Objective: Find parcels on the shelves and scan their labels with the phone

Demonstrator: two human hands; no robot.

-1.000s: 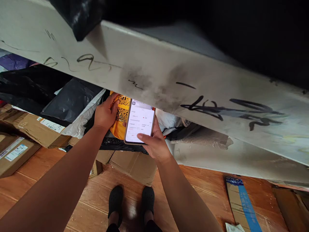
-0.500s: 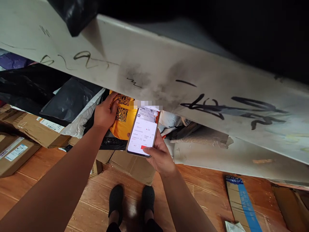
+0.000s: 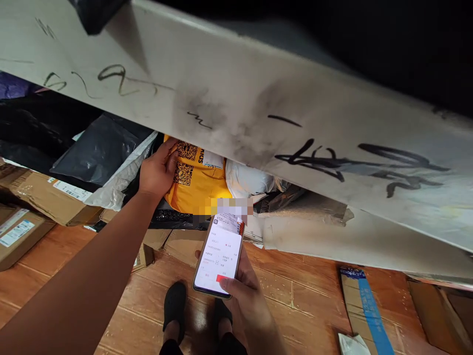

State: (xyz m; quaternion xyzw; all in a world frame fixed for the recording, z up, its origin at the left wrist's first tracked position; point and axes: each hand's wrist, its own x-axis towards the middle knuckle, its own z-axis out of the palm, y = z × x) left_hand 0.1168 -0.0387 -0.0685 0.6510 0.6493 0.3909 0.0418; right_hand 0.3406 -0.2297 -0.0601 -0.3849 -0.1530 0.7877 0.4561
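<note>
My left hand (image 3: 157, 170) is closed on the left edge of a yellow plastic mailer bag (image 3: 199, 195) with black QR codes and a white label on its face. Its fingertips are partly hidden against the bag. In my right hand (image 3: 249, 288) is a smartphone (image 3: 218, 256) with a lit screen, held below the mailer. My right thumb rests on the red button near the bottom of the screen. A white plastic parcel (image 3: 247, 178) sits just right of the mailer, and a dark grey plastic parcel (image 3: 98, 150) lies to the left of my left hand.
A white shelf board (image 3: 229, 106) with black scrawls crosses above the parcels. Cardboard boxes (image 3: 61, 195) stand at the left. On the wooden floor (image 3: 295, 305), a flattened carton with blue tape (image 3: 364, 305) lies at the right, with my shoes (image 3: 174, 305) in the middle.
My right hand has lowered the phone away from the yellow mailer, uncovering its label and the white parcel beside it. My left hand keeps its hold on the mailer. The view has shifted slightly.
</note>
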